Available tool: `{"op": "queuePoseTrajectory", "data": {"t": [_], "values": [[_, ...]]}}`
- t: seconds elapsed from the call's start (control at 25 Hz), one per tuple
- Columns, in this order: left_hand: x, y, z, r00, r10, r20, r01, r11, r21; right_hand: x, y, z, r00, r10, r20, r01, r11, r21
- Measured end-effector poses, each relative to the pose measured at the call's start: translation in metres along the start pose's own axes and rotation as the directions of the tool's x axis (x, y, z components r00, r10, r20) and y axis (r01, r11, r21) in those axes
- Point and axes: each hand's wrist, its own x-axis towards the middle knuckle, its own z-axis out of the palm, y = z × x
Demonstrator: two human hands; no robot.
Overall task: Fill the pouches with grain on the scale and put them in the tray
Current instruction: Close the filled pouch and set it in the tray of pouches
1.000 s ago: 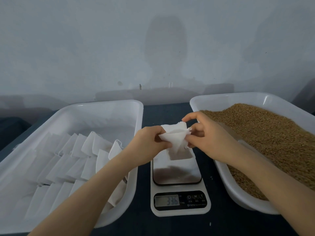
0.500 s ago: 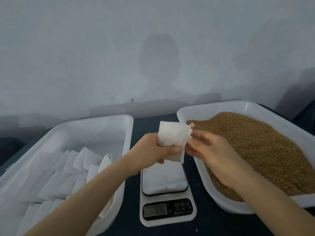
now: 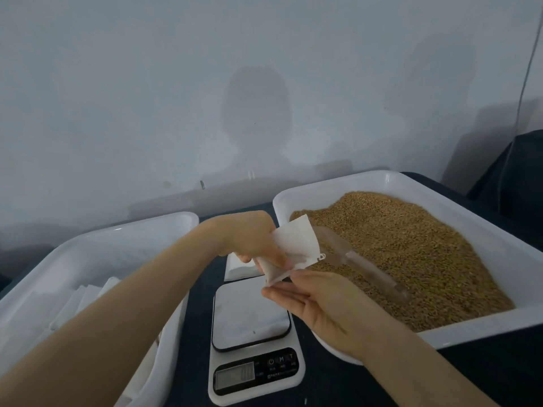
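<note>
Pouches show in three places: one pouch [image 3: 296, 245] in the air, one stack of empty pouches [image 3: 238, 268] on the dark table [image 3: 338, 389] behind the scale [image 3: 254, 359], and stored pouches [image 3: 88, 292] in the left tray [image 3: 117, 234], too blurred to count. I count two white trays, one scale and one clear scoop [image 3: 355, 262], which lies on the grain [image 3: 417, 248] in the right tray [image 3: 440, 198].

The pouch is white, thin and a little creased, with a small string loop at its right corner. It is tilted above the near left corner of the right tray, beyond the scale. The left hand [image 3: 252, 245] holds it, thumb and fingers curled round its left part. The right hand [image 3: 320, 304] is flat, with fingers straight, close together and pointing left, just under the lower corner of the pouch; I cannot tell if they touch it.

Half a second ago the pouch stood upright over the scale, and the right hand pinched its right edge. Now the pouch is farther right and leaning, and the right hand has let it go
</note>
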Motion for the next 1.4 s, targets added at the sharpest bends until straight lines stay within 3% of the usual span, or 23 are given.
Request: {"op": "queuePoseTrajectory", "data": {"t": [0.32,0.6,1.0,1.2,1.4], "values": [[0.016,0.022,-0.013,0.993,-0.071,0.091,0.061,0.992,0.110,0.002,-0.002,-0.001,0.999,0.006,0.040,-0.011,0.991,0.131],[0.021,0.021,-0.010,0.996,-0.050,0.075,0.042,0.993,0.112,0.004,-0.002,-0.003,0.999,-0.015,0.031,0.012,0.995,0.103],[0.009,-0.024,0.009,0.999,0.044,0.002,-0.042,0.953,-0.301,0.005,-0.004,-0.004,0.999,-0.033,-0.002,0.033,0.999,0.000],[0.006,-0.022,0.005,0.999,0.053,0.009,-0.047,0.946,-0.322,0.007,-0.004,-0.003,0.998,-0.052,-0.018,0.052,0.999,-0.013],[0.007,-0.009,0.000,0.998,0.045,0.044,-0.027,0.937,-0.347,0.006,-0.008,-0.002,0.994,-0.099,-0.038,0.102,0.991,0.091]]}}
